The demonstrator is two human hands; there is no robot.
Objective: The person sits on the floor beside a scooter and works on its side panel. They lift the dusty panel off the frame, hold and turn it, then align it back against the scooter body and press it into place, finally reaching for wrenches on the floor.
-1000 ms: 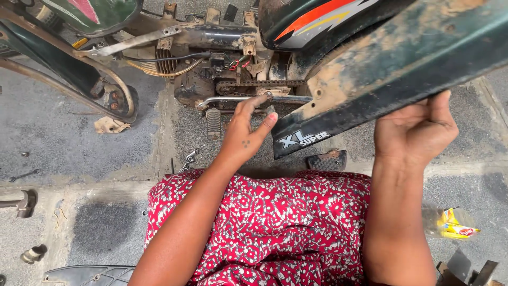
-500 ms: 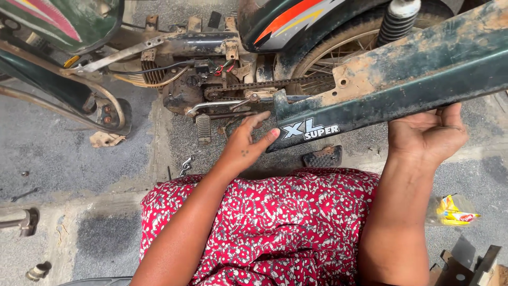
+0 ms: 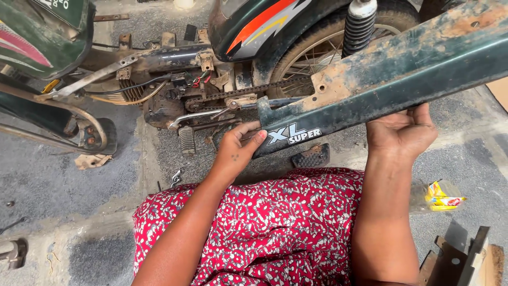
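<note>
Yellow wrapper [image 3: 443,196] on concrete at right; white lettering at the near end of the dark green, mud-caked chain cover [image 3: 381,90]. Left hand [image 3: 238,151] grasps the cover's lettered end, fingers curled on it. Right hand [image 3: 402,132] cups its lower edge from beneath. Cover slants across the motorbike's rear wheel [image 3: 312,58] and chain [image 3: 238,94].

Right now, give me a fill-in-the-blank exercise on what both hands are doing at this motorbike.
1. Both hands grip a long dark green ____ cover.
2. The left hand holds the cover's end nearest the ____ lettering.
3. The right hand supports the cover from ____.
4. Behind the cover runs the bike's drive ____.

Missing words: chain; white; below; chain
</note>
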